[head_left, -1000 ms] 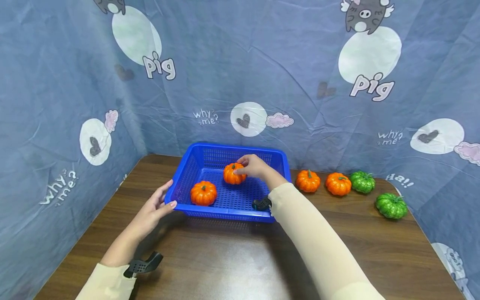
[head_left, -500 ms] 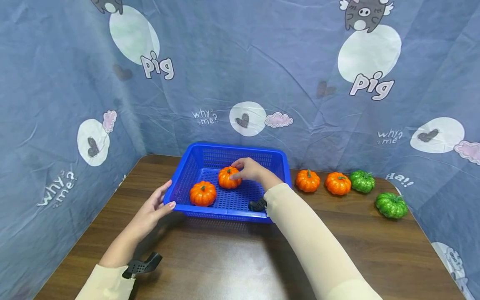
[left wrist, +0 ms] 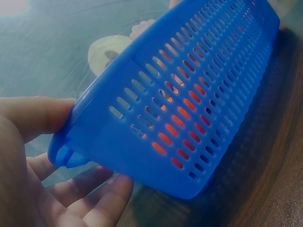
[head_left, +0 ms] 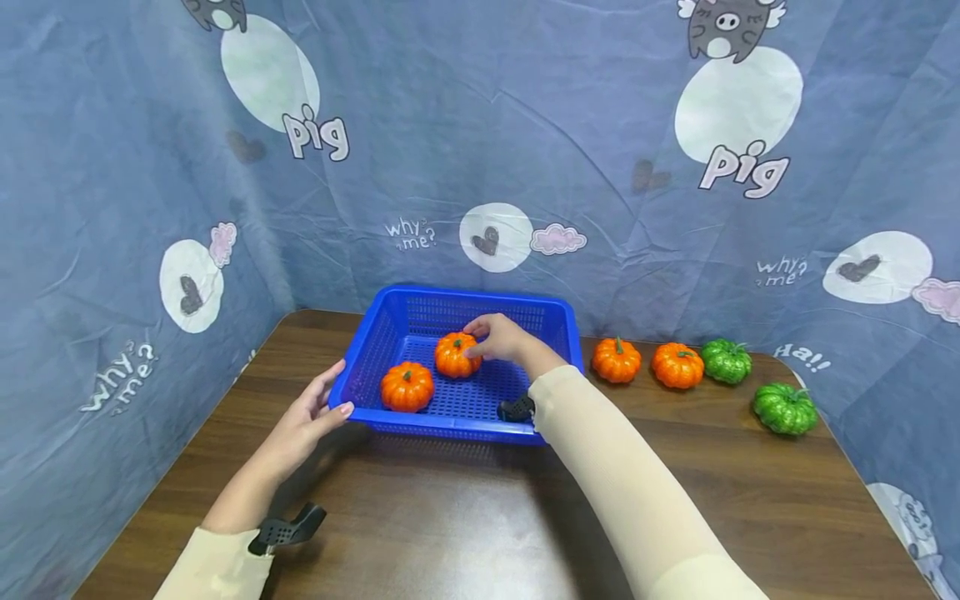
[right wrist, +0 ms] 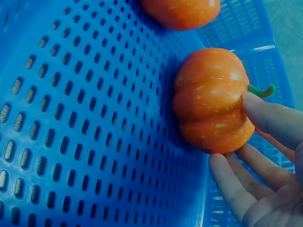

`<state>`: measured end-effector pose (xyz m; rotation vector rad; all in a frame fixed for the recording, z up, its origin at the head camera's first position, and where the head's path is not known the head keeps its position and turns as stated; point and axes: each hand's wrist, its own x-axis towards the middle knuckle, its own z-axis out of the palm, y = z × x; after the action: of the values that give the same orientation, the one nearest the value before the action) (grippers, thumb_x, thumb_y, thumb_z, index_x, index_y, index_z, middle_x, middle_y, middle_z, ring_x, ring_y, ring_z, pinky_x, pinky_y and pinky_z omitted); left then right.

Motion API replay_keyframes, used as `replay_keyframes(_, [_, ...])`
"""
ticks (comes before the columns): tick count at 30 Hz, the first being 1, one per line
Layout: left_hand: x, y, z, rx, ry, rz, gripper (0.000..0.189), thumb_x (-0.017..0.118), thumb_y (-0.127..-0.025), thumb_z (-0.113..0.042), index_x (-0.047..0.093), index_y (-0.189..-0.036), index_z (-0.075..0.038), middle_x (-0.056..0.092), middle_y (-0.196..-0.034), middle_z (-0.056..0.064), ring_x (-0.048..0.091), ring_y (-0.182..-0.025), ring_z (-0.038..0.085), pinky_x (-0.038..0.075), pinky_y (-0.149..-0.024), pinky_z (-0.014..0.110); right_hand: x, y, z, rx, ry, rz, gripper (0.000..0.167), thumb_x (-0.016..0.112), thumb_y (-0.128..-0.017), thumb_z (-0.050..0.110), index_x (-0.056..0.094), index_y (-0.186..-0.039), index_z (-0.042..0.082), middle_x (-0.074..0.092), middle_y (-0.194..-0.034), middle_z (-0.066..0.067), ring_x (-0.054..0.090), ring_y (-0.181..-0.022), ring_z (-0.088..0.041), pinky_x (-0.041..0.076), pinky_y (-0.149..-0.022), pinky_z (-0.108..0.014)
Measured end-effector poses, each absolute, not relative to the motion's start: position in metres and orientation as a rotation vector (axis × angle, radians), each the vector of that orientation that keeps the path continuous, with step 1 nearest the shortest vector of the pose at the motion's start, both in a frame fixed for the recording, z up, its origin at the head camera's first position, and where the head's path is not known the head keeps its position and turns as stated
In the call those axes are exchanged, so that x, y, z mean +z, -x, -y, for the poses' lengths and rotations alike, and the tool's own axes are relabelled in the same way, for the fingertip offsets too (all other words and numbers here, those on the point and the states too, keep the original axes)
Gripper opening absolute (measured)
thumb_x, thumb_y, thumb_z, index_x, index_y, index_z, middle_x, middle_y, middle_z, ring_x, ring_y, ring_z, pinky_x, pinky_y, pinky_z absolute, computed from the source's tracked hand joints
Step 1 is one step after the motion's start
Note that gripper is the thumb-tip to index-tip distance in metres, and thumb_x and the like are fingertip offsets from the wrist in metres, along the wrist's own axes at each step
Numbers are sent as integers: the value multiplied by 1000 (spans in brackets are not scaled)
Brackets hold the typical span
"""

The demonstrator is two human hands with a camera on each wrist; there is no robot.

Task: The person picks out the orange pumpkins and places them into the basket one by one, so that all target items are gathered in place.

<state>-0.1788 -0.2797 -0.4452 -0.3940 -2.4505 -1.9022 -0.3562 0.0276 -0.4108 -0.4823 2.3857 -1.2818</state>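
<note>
A blue perforated plastic basket (head_left: 450, 423) stands on the wooden table, with two small orange pumpkins inside it. My left hand (head_left: 303, 423) grips its near left corner; in the left wrist view the thumb lies over the rim of the basket (left wrist: 109, 146) and the fingers are below. Within the basket, my right hand (head_left: 504, 340) holds one orange pumpkin (head_left: 452, 357) near the middle. The right wrist view has the thumb beside the green stem of this pumpkin (right wrist: 213, 101) and fingertips at its side. The other orange pumpkin (head_left: 407, 387) sits at the near left, apart from it.
Right of the basket, two more orange pumpkins (head_left: 617, 360) (head_left: 677, 366) and two green pumpkins (head_left: 726, 362) (head_left: 784, 409) lie on the wooden table (head_left: 465, 517). A blue printed cloth (head_left: 600, 167) hangs behind and at both sides.
My right hand has moved the pumpkin slightly left and nearer within the basket, most of it in the first half second. The left hand stays on the basket corner.
</note>
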Motion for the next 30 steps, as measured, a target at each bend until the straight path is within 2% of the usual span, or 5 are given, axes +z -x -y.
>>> replay_keyframes(4, [-445,180,278,-1900,393,2455,68,54,-102,-7,16,-157,2,37,-144,42,58,-114,8,49,-90,15,-408,357,-31,-1307,491,-2415,44,76,-87,2,62,-128,-2,59,-132,-23,61,-116,-33,57,-86,-36])
replay_keyframes(7, [-446,180,277,-1915,401,2441,67,53,-102,-6,16,-157,3,37,-143,42,59,-112,6,49,-89,16,-419,374,-36,-1360,510,-2407,42,77,-87,6,64,-127,0,62,-130,-21,64,-112,-31,57,-87,-37])
replay_keyframes(11, [-446,180,278,-1931,403,2428,67,52,-102,-5,15,-157,3,37,-143,43,59,-110,4,50,-89,16,-406,373,-39,-1389,519,-2386,41,76,-89,8,64,-127,1,63,-129,-20,64,-112,-29,56,-90,-38])
replay_keyframes(18, [-445,179,279,-1928,402,2427,67,52,-102,-5,15,-157,3,36,-142,44,59,-109,2,50,-88,16,-358,343,-48,-1288,570,-2455,43,71,-93,10,59,-133,-1,60,-134,-23,61,-118,-34,54,-93,-45])
replay_keyframes(30, [-447,179,277,-1936,410,2417,67,52,-102,-5,14,-157,3,36,-142,44,59,-108,0,49,-88,14,-329,313,-80,-1193,624,-2660,39,72,-92,17,64,-129,7,63,-130,-19,59,-120,-34,48,-100,-47])
